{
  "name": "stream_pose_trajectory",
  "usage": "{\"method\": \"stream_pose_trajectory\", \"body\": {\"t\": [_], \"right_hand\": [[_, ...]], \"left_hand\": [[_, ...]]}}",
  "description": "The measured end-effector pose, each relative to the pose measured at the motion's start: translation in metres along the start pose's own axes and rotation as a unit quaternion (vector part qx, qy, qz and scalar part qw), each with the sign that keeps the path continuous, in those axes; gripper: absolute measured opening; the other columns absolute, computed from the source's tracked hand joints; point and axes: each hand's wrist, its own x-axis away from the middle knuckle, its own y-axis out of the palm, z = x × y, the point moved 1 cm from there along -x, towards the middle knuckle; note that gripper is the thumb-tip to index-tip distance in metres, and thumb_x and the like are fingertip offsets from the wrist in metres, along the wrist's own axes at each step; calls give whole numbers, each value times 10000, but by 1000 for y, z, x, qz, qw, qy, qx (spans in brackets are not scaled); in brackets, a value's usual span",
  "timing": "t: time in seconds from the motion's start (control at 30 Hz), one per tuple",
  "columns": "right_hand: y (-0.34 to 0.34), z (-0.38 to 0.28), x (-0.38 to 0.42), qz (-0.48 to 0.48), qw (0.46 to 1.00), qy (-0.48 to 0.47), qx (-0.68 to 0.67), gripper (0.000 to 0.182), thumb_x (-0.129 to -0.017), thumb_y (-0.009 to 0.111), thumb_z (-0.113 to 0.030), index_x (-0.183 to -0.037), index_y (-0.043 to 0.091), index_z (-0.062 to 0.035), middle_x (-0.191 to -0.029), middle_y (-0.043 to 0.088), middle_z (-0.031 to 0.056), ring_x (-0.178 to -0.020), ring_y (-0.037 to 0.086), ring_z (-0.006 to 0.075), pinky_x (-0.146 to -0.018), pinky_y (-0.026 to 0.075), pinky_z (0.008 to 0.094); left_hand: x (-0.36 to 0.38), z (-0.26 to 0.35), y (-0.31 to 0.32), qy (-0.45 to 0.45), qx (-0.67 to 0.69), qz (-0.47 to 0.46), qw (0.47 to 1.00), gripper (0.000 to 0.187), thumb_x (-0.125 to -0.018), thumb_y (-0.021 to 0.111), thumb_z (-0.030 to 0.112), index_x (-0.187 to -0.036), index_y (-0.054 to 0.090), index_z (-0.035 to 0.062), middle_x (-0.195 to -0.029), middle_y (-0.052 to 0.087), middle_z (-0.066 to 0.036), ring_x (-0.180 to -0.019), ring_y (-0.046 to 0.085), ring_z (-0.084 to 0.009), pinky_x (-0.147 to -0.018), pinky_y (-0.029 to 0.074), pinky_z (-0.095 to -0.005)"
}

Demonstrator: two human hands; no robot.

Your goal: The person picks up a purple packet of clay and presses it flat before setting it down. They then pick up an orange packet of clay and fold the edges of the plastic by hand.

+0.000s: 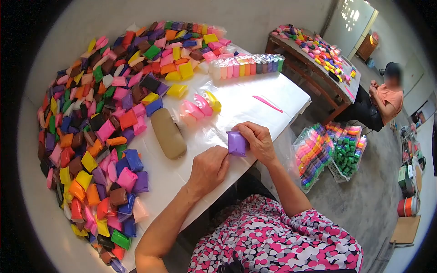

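A small purple packet of what looks like modelling clay [237, 144] is held upright over the table's front edge. My right hand [256, 140] pinches its upper right side, thumb and fingers closed. At its lower left corner, my left hand [208, 169] is curled with the fingertips closed on the wrapper. Just beyond my hands lies a clear plastic bag [200, 108] with pink and yellow packets in it. An olive-brown oblong case [168, 133] rests left of the bag. Farther right lies a thin pink plastic tool [267, 103].
A large heap of coloured packets [98, 136] covers the left and back of the white table [277, 88]. A clear-wrapped row of coloured packets [248, 67] stands at the back. Filled baskets [339, 173] sit on the floor at right. Another person [387, 98] sits by a second table [314, 68].
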Motion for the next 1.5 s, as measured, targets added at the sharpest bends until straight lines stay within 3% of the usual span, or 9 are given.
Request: {"method": "stream_pose_trajectory", "body": {"t": [0.3,0.43,0.53,0.63,0.73,0.93,1.03,1.23,1.5], "right_hand": [[1,7,-2,5,1000,-14,-8,290,-994,531,-220,-955,668,32,-783,623,-2,-728,524,56,-664,457,222],[-5,2,-4,-28,999,27,6,303,-1002,526,-241,-983,668,25,-775,611,-9,-680,534,60,-599,461,225],[-6,-17,-10,-34,997,51,43,270,-976,555,-221,-1011,662,24,-776,649,43,-627,583,115,-573,476,267],[-2,-30,-14,56,962,-121,239,251,-929,602,-196,-1032,657,25,-804,679,127,-615,629,185,-574,486,307],[1,-35,-17,52,968,-112,220,259,-889,631,-175,-1049,655,27,-839,680,183,-642,656,238,-583,494,336],[2,-27,-17,35,965,-50,257,243,-889,622,-158,-1051,654,22,-854,683,161,-660,654,224,-605,496,338],[2,-26,-16,75,955,-114,263,225,-883,622,-142,-1038,646,20,-871,664,148,-661,646,227,-613,492,350],[7,-35,-10,97,936,-154,301,173,-871,629,-107,-1000,636,8,-857,626,123,-650,622,227,-618,488,356],[4,-28,-7,104,937,-133,305,167,-860,635,-88,-1000,640,3,-859,636,123,-658,633,223,-620,493,348]], "left_hand": [[2,-2,2,-3,2,9,1000,99,-834,616,21,-924,585,-5,-793,588,-165,-711,599,-343,-624,474,-406],[2,-3,1,-9,12,20,1000,100,-835,614,20,-927,585,-6,-782,580,-157,-685,585,-329,-612,467,-395],[1,-2,-2,-17,27,36,999,83,-832,612,17,-909,588,-7,-763,568,-154,-660,569,-317,-599,456,-386],[1,-3,0,-19,45,47,998,64,-828,611,15,-886,593,-6,-740,556,-153,-642,557,-307,-587,446,-382],[1,-5,0,-21,46,53,997,53,-825,610,14,-873,595,-4,-729,551,-149,-630,552,-299,-581,442,-381],[1,-3,-2,-42,39,62,996,57,-820,611,16,-871,593,-1,-731,556,-143,-627,552,-298,-580,444,-380],[1,-4,-1,-47,37,59,996,68,-818,615,20,-881,598,1,-739,565,-144,-639,562,-302,-589,454,-379],[2,-4,-1,-40,34,45,998,80,-816,615,25,-889,604,-4,-772,595,-150,-688,600,-314,-624,484,-384],[1,-3,-1,-38,26,38,998,65,-814,611,29,-866,591,-6,-761,587,-150,-692,598,-317,-624,482,-390]]}}
